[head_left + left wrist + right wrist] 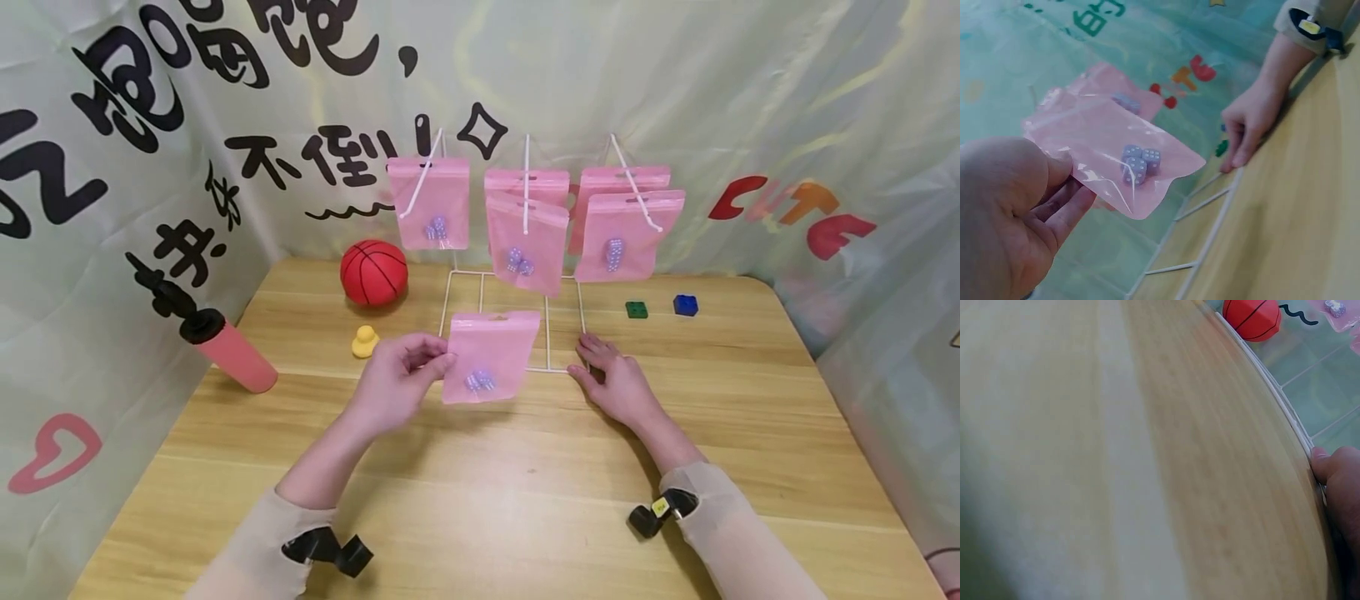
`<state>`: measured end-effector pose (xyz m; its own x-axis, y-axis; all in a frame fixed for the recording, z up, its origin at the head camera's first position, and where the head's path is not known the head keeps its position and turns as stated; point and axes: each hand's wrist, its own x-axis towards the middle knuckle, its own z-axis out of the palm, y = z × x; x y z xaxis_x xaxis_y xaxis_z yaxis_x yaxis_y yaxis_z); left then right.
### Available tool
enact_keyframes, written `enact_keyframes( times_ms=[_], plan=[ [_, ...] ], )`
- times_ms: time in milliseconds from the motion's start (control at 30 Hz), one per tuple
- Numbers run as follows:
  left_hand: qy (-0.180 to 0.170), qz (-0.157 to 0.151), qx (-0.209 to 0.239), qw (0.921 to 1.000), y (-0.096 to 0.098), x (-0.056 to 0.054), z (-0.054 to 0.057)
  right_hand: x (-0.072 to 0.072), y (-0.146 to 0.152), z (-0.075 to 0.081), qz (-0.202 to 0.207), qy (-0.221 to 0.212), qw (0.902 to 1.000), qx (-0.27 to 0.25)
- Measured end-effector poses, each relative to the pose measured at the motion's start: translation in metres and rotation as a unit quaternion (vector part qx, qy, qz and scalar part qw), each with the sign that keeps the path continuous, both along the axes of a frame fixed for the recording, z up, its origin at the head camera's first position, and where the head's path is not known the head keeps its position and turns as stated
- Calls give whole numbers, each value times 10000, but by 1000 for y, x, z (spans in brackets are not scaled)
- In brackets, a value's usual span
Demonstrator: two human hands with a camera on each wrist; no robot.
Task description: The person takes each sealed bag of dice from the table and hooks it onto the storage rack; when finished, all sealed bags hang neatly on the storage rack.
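My left hand (397,379) pinches a pink zip bag (491,342) by its left edge between thumb and fingers. Small lilac dice (1138,164) show through the film of this bag, which is held up in front of a white wire display rack (547,333). At the front right corner of the rack's base, my right hand (615,385) grips the wire, thumb on the front bar and fingers over the side. More pink bags of dice hang from the rack's three prongs: a left bag (429,196), a middle bag (527,229) and a right bag (633,225), with others behind.
Left of the rack are a red toy basketball (374,273), a yellow rubber duck (365,342) and a pink bottle with a black top (236,354). To its right lie a green toy brick (637,310) and a blue one. A printed curtain (750,108) surrounds the wooden table (525,500).
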<state>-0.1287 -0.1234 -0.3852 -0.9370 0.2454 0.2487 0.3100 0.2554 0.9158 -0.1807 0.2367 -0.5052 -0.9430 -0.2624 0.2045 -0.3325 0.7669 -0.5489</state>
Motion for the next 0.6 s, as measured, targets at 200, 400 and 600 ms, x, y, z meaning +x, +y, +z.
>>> enact_keyframes(
  times_ms=[200, 400, 600],
  plan=[
    [360, 141, 183, 9991, -16, -4, 21, 0, 1, -1, 36, 76, 10000, -8],
    [658, 294, 398, 9966, -32, -11, 41, 1, 1, 0, 72, 136, 9999, -60],
    [724, 580, 543, 9942, -46, -18, 59, 1, 0, 1, 67, 79, 9999, -48]
  ],
)
